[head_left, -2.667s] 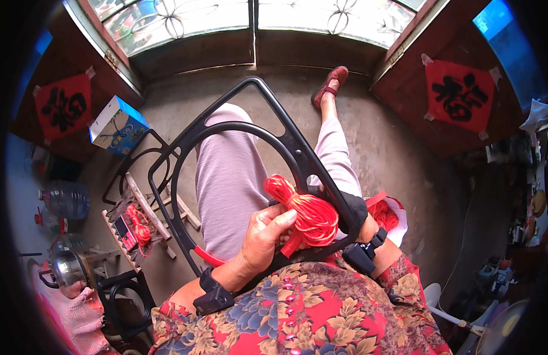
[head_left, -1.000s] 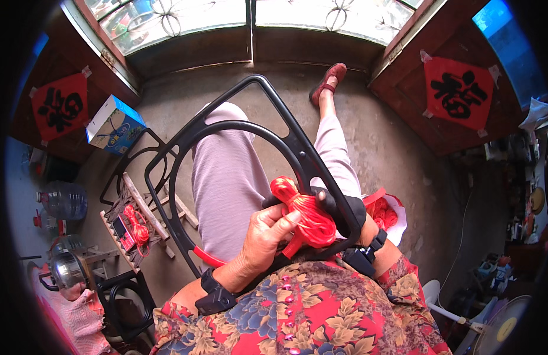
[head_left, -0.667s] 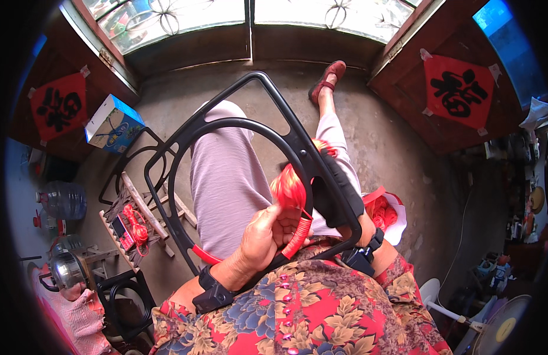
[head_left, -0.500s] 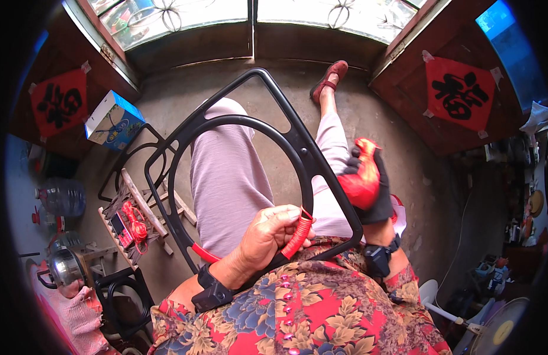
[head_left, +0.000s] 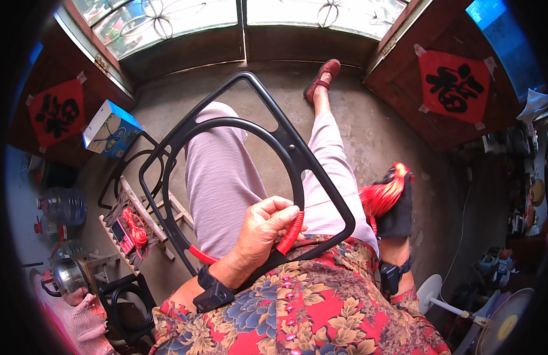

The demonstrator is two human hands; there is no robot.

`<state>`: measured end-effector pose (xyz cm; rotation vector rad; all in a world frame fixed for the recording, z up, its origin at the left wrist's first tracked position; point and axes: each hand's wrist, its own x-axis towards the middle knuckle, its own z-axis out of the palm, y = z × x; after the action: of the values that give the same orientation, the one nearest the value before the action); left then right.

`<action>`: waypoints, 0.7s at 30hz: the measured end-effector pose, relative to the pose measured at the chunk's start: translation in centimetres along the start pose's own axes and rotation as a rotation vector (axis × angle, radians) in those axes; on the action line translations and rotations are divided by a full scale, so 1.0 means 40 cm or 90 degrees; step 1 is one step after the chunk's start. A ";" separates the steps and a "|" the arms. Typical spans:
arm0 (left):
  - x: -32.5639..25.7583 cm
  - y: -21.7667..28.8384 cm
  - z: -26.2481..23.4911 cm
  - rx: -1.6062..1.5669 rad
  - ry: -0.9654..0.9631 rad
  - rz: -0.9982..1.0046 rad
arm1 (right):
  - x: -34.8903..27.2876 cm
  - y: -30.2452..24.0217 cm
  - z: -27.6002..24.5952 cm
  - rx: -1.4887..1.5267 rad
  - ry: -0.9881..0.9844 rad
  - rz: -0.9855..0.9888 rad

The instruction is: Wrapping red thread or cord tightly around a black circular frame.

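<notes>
The left hand (head_left: 259,234)'s fingers (head_left: 281,215) pinch red windings (head_left: 293,233) on the black frame (head_left: 294,155), while the gloved right hand (head_left: 398,213), closed around the cord bundle (head_left: 383,197), has swung outside the frame, seemingly leaving the left alone to secure them.

It seems a home, with red door papers (head_left: 453,89) and fan (head_left: 506,327).

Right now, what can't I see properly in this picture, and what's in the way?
All in the head view:
1. How the right hand grips the red cord bundle: blur and the cord itself hide the fingers.
2. Anything inside the curled fingers of the left hand: the hand covers it.
3. The left foot: hidden by the left trouser leg.
4. The fan's lower part: cut off by the picture's edge.
</notes>
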<state>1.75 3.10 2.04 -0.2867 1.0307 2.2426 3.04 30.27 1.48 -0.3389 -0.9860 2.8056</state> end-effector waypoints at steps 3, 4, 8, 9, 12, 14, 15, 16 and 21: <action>-0.002 0.003 -0.007 0.011 -0.008 0.021 | 0.035 -0.047 -0.047 0.040 0.012 0.001; -0.006 0.004 -0.010 0.022 -0.015 0.020 | 0.037 -0.055 -0.054 0.029 0.015 0.023; -0.005 0.001 -0.012 0.018 -0.018 0.024 | 0.020 0.002 -0.016 -0.148 0.022 0.213; -0.004 -0.003 -0.011 0.037 -0.011 0.033 | 0.010 0.015 0.027 -0.217 -0.034 0.269; -0.007 -0.001 -0.015 0.071 -0.007 0.043 | 0.008 0.050 0.095 -0.558 -0.197 0.433; -0.011 0.000 -0.013 0.081 -0.010 0.042 | 0.012 0.054 0.143 -0.654 -0.362 0.434; -0.013 0.001 -0.011 0.081 -0.015 0.050 | 0.028 0.059 0.135 -0.657 -0.413 0.416; -0.017 0.001 -0.011 0.080 -0.017 0.059 | 0.038 0.065 0.147 -0.659 -0.467 0.399; -0.008 -0.019 -0.047 0.076 -0.064 0.097 | 0.030 0.128 0.184 -0.429 -0.310 0.295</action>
<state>2.35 1.91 0.47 -0.0449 1.1609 2.2930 -0.38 22.18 3.66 0.0800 -2.2250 2.9054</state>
